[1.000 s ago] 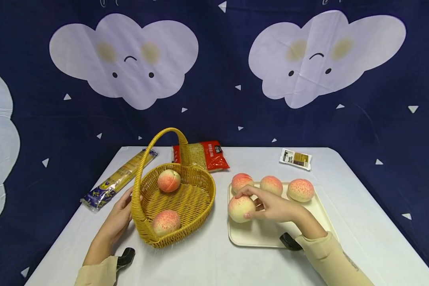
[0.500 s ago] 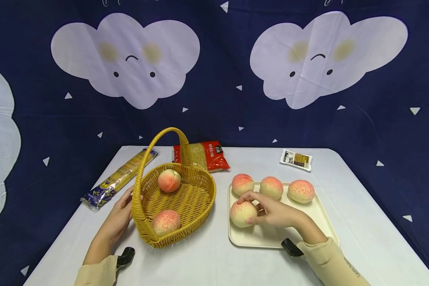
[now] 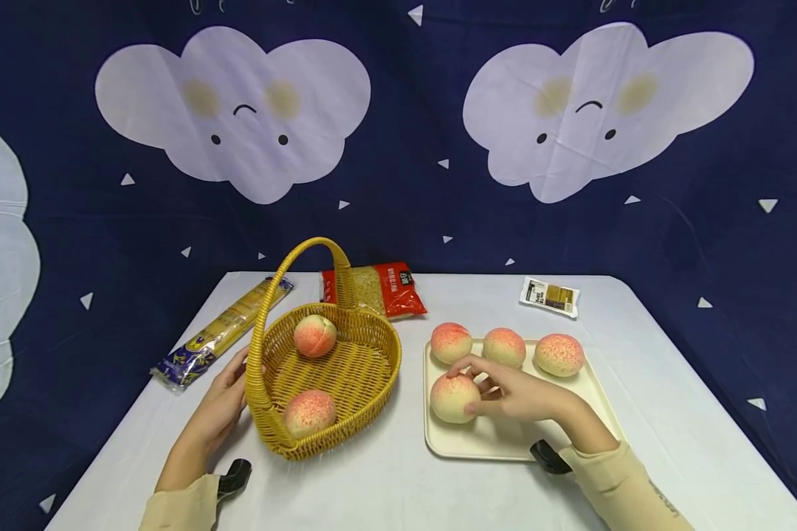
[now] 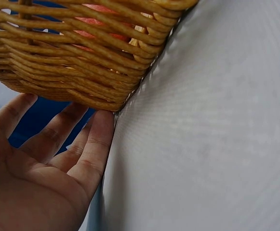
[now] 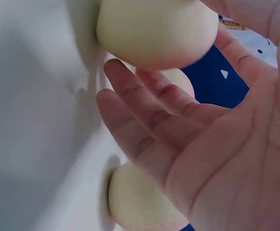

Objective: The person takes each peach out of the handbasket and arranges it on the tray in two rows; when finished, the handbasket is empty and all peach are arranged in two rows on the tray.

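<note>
A peach sits at the near left part of the cream tray, and my right hand holds it between thumb and index finger. The right wrist view shows that peach at the surface, with the other fingers spread beneath it. My left hand is at the left side of the yellow wicker basket. In the left wrist view its fingertips touch the basket's woven wall, the fingers nearly straight. Inside the basket lie a far peach and a near peach.
Along the tray's far side stand a left peach, a middle peach and a right peach. A long noodle pack lies left of the basket, a red bag behind it. A small packet lies at the back right.
My right hand and the peach in it have come down slightly and to the right, onto the tray. My left hand and the basket have stayed put.
</note>
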`<move>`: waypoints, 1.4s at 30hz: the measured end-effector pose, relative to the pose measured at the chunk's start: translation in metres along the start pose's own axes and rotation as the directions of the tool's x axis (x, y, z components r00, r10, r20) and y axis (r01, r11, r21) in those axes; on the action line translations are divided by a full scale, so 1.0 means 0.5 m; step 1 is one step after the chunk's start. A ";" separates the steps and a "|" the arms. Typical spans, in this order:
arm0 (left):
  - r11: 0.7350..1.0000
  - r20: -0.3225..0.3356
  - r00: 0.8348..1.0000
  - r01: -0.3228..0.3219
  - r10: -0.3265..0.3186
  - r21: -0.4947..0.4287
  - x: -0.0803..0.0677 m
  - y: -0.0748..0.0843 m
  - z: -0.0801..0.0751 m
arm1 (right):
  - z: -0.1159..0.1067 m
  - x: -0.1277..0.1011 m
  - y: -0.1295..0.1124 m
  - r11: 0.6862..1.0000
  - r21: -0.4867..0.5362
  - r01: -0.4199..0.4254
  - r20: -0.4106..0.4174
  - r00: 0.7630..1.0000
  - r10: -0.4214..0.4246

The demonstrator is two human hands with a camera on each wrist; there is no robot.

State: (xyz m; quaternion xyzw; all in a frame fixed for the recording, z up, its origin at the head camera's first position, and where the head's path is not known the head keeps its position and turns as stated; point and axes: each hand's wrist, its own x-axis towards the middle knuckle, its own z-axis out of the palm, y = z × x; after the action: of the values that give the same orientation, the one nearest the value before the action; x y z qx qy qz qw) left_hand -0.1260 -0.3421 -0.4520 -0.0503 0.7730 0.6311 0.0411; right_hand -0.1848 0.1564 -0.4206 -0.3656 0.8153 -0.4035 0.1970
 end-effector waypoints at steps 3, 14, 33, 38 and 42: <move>1.000 -0.001 1.000 -0.006 0.006 0.006 0.000 -0.001 0.000 | -0.003 -0.004 0.002 1.000 -0.028 -0.004 0.012 1.000 0.004; 1.000 0.001 1.000 -0.006 0.006 -0.003 -0.002 -0.001 0.002 | 0.004 -0.003 0.009 0.999 -0.035 -0.018 0.040 0.999 0.019; 0.999 -0.003 1.000 -0.027 0.027 0.020 -0.002 0.000 0.000 | 0.019 0.008 -0.003 0.997 -0.068 -0.044 -0.020 0.999 0.042; 0.999 -0.001 1.000 -0.025 0.025 0.022 -0.001 0.001 0.001 | 0.020 0.007 -0.004 0.995 -0.086 -0.054 -0.026 0.998 0.052; 0.999 0.000 1.000 -0.025 0.025 0.023 0.000 0.002 0.001 | 0.020 0.007 -0.004 0.996 -0.075 -0.058 -0.016 0.998 0.057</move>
State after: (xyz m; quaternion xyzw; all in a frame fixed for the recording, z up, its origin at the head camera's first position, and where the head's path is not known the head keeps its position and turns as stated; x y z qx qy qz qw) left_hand -0.1262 -0.3416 -0.4512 -0.0404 0.7807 0.6227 0.0335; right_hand -0.1803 0.1479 -0.4251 -0.3464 0.8414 -0.3693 0.1890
